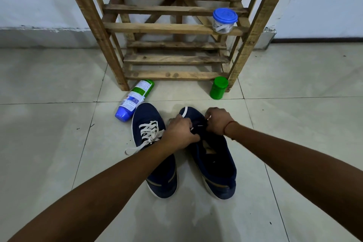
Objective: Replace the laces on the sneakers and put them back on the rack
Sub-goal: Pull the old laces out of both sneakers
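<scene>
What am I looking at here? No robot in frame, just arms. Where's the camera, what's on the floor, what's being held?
No machine: a person works bare-handed, and the one picture comes from a wide-angle camera on their head, looking forward and down, so both forearms enter from below. On the tiled floor sit two navy canvas sneakers. One is the white-laced sneaker. Over the other sneaker, the left hand and right hand curl their fingers at the lacing area, pinching what looks like a thin dark lace with pale tips. Behind stands a slatted wooden rack; a clear tub with a blue lid sits on one shelf. A green-and-white spray can lies on the floor, and a round green jar stands by the rack's leg.
</scene>
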